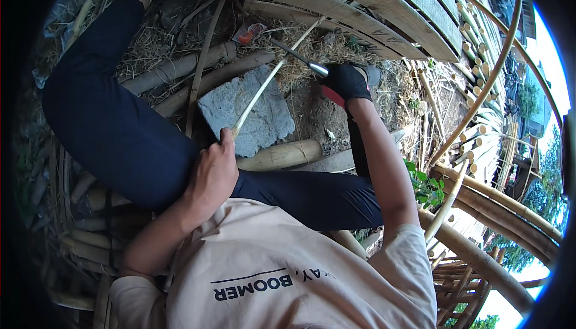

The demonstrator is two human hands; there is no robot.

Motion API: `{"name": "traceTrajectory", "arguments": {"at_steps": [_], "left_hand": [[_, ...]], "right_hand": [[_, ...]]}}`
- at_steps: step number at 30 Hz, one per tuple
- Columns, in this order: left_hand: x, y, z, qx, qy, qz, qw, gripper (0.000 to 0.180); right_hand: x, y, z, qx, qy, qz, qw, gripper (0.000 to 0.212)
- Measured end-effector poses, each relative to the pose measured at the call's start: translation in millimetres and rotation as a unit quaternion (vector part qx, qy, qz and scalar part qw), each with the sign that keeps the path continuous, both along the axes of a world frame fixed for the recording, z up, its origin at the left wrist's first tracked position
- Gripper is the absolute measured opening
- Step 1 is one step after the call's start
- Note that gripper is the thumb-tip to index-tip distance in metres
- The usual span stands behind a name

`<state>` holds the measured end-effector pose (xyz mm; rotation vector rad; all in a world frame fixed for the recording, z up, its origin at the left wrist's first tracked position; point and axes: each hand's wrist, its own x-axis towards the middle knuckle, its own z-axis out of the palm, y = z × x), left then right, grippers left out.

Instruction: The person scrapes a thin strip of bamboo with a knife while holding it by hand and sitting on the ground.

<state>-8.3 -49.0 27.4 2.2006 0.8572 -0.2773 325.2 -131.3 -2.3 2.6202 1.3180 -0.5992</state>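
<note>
Count: 2 hands, left hand (pixel 211 176) bare, right hand (pixel 345 81) gloved; 1 bamboo strip (pixel 270 80); 1 blade (pixel 298 57); 1 stone slab (pixel 247 110).

A thin pale bamboo strip (pixel 273 74) slants across the grey stone slab (pixel 247 110), its lower end at the slab's near edge, while a dark, shiny-bladed knife (pixel 300 57) crosses it beyond the far edge.

Rough grey stone slab (pixel 247 111), smooth pale bamboo strip (pixel 273 74).
</note>
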Motion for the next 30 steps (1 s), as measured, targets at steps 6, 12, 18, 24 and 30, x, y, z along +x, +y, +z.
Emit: {"name": "traceTrajectory", "arguments": {"at_steps": [6, 12, 18, 24, 30], "left_hand": [[-4, 4, 14, -0.063, 0.029, 0.016, 0.997, 0.035], [-21, -7, 19, -0.078, -0.011, 0.037, 0.996, 0.040], [-26, -11, 16, -0.058, -0.032, 0.057, 0.996, 0.036], [-19, -13, 19, -0.084, 0.001, 0.050, 0.995, 0.029], [-20, -9, 22, -0.091, 0.024, 0.040, 0.995, 0.030]], "right_hand": [[-39, 3, -12, 0.011, 0.104, 0.066, 0.992, 0.029], [2, 2, -14, -0.010, 0.061, -0.012, 0.998, 0.030], [-15, 0, 2, 0.049, 0.040, 0.025, 0.998, 0.034], [-47, -18, -3, 0.123, 0.074, 0.065, 0.987, 0.032], [-17, -1, -19, 0.040, 0.069, 0.046, 0.996, 0.030]]}}
